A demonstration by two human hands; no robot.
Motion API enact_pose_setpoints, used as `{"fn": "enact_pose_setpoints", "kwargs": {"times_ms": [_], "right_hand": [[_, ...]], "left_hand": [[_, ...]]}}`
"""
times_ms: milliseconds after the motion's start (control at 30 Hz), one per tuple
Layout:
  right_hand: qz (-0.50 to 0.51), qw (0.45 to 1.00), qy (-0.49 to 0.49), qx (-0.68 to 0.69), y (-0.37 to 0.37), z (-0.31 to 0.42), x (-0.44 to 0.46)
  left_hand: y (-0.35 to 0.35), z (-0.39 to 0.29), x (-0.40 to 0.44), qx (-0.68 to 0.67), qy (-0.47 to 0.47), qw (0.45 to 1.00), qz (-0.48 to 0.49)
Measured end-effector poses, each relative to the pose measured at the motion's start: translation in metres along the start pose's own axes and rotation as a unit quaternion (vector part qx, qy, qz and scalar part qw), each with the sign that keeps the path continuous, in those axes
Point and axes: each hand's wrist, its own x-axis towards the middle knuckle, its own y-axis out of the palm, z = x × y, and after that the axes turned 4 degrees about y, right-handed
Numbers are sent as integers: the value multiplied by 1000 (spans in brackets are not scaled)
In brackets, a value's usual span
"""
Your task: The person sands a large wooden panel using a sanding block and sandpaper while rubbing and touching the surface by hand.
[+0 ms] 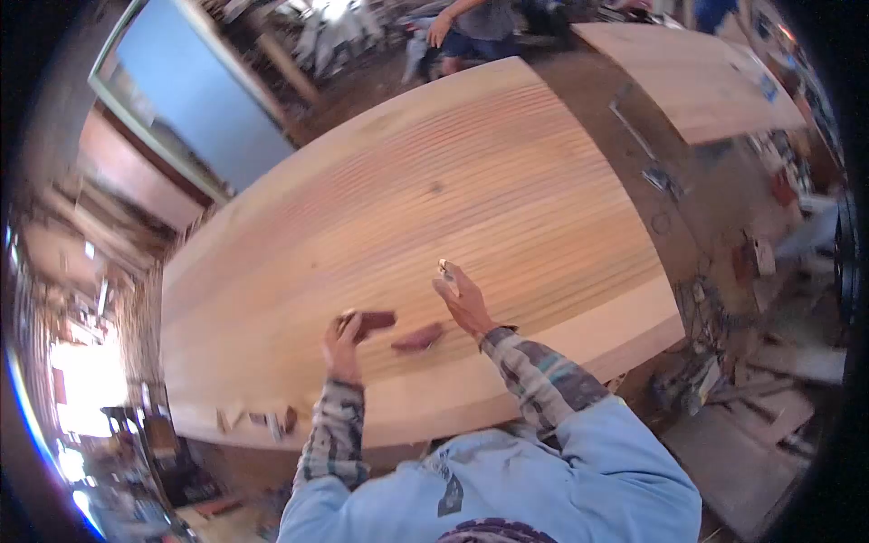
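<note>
A wide wooden panel [434,217] with long grain lines lies in front of me. On the left side, my left hand [343,348] is closed on a dark reddish block [375,321] just over the wood. A second dark reddish piece [417,338] rests on the panel between my hands. Farther right, my right hand [463,300] is raised above the panel, its fingers closed round a small light-coloured thing [444,268] too small to make out.
Small wooden bits [258,421] lie at the panel's near left edge. Another board [688,81] is at the back right, with tools and scraps on the floor below. A person [480,32] is beyond the far edge. A blue panel [195,77] leans at the back left.
</note>
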Motion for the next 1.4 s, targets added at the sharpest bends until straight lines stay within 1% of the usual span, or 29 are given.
{"fn": "enact_pose_setpoints", "kwargs": {"times_ms": [33,67,100,167,233,300,333,367,433,467,500,533,567,633,667,733,800,833,900,933,1000,1067,1100,1167,1200,1233,1300,1333,1400], "right_hand": [[64,991,28,118,5,22,-22],[127,963,66,230,9,40,-50],[151,961,70,221,14,58,-69],[241,895,151,343,20,85,-90],[242,895,156,339,38,78,-113],[190,899,150,365,48,93,-130],[186,884,165,396,49,95,-136],[201,884,160,390,52,93,-144],[212,894,146,366,58,85,-157],[204,924,90,312,60,85,-164],[211,924,88,307,58,86,-167],[214,924,125,290,55,86,-173],[213,923,167,274,54,88,-181],[233,918,174,271,55,94,-186],[223,929,173,241,56,89,-189],[204,940,179,206,55,87,-195],[150,964,153,160,54,92,-197],[142,964,158,157,53,95,-198],[89,936,194,280,48,102,-203],[78,936,203,276,41,97,-204],[181,879,252,361,28,86,-200],[190,889,263,322,11,81,-196],[202,898,270,284,1,79,-193],[163,911,256,278,-19,56,-184],[129,924,237,272,-32,46,-181],[124,924,239,272,-52,38,-180],[19,915,258,310,-101,25,-172],[19,909,268,319,-129,18,-172],[19,903,298,309,-177,-6,-180]], "left_hand": [[11,-9,-15,-38,3,999,3],[16,-12,-30,-75,4,997,6],[13,-7,-37,-92,-7,996,14],[13,-3,-53,-123,-12,992,13],[10,-13,-79,-161,-9,986,37],[-17,19,-83,-157,-18,987,25],[-27,31,-86,-144,-35,989,26],[-37,34,-95,-153,-27,988,15],[-55,41,-116,-153,-87,980,96],[-63,50,-122,-160,-80,980,91],[-68,61,-127,-94,-86,987,95],[-75,72,-131,-27,-96,990,100],[-80,70,-137,-31,-101,990,97],[-85,65,-142,-10,4,992,123],[-88,72,-141,-12,-4,992,127],[-93,90,-133,66,-22,971,228],[-92,90,-132,55,-38,961,267],[-90,91,-131,48,-48,952,298],[-81,85,-131,10,-80,948,308],[-75,85,-134,-26,-106,946,306],[-61,87,-139,-33,-111,936,331],[-46,92,-140,-37,-111,930,349],[-37,95,-141,-14,-140,922,362],[-15,111,-140,6,-175,908,380],[-6,128,-131,108,-88,936,323],[1,141,-122,208,4,943,259],[7,143,-94,329,100,937,60],[7,162,-73,340,185,922,22],[7,175,-43,402,247,882,3]]}}
